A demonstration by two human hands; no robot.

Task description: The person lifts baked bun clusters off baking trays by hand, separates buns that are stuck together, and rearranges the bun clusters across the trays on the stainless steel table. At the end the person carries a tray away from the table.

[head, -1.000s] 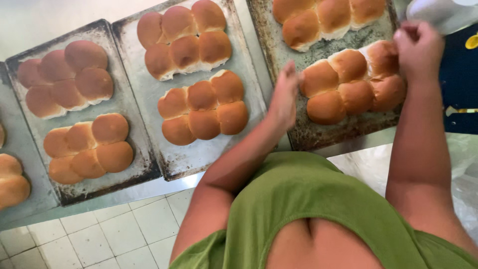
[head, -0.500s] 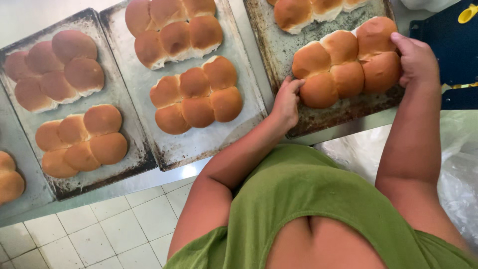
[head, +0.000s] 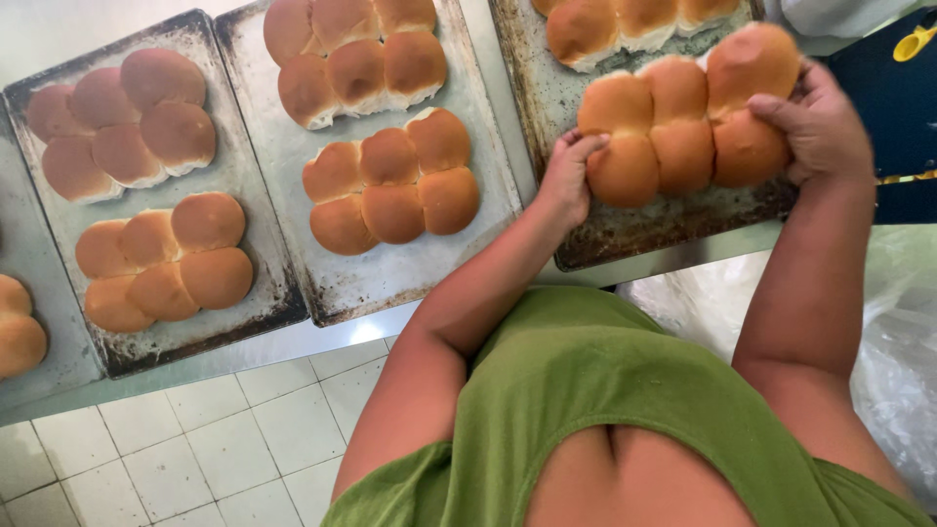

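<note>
Gripping a slab of six joined bread rolls from both ends, we list the following.

Left hand: fingers curled over the slab's near-left roll, thumb beneath, closed on the bread.

Right hand: wrapped around the slab's right end, fingers pressed into the two rightmost rolls.

Slab of six rolls: sits over the right tray, at its near end. Half a second ago it lay flatter and closer to the tray's near edge; now its far-right corner is tipped up and the whole slab appears raised. A second ago the right hand was above the slab's far-right corner and the left hand only at its edge.

Right tray, far end: another cluster of rolls, cut off by the frame.

Middle tray: two clusters of six rolls, unchanged.

Left tray: two clusters, unchanged.

Far-left edge: two rolls, partly out of view.

Below: green shirt, white tiled floor.
</note>
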